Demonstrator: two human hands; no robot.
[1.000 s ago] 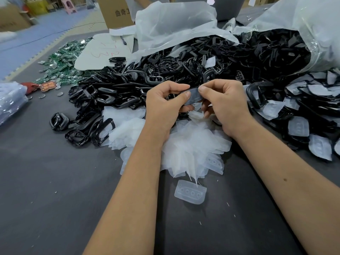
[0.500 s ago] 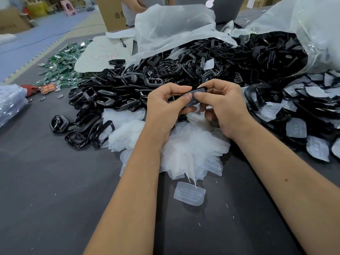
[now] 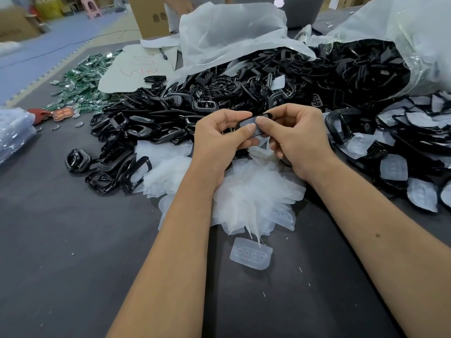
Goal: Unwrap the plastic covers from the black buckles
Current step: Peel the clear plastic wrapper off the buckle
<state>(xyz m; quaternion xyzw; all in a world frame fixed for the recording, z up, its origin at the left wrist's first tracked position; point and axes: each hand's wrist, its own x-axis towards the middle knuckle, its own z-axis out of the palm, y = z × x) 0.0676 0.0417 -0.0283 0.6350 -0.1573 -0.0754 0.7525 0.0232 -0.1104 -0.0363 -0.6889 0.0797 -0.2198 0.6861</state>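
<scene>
Both hands hold one black buckle point(image 3: 253, 121) with a clear plastic cover still on it, just above a heap of removed clear covers point(image 3: 246, 189). My left hand point(image 3: 219, 140) grips its left end, thumb on top. My right hand point(image 3: 297, 137) pinches its right end with thumb and forefinger. A big pile of bare black buckles point(image 3: 195, 103) lies beyond the hands. Buckles that still wear covers point(image 3: 410, 152) lie to the right. One loose cover point(image 3: 251, 253) sits alone on the dark table, nearer to me.
A large clear bag point(image 3: 390, 35) spills black buckles at the back right. White plastic sheet point(image 3: 231, 32), a cardboard box point(image 3: 151, 18) and a laptop point(image 3: 300, 11) stand behind. Green circuit pieces point(image 3: 83, 81) lie back left, folded clear bags point(image 3: 14, 132) at the left edge.
The buckle has tilted up between the fingers, and my right thumb has slid along its covered face. Both hands stay in about the same spot.
</scene>
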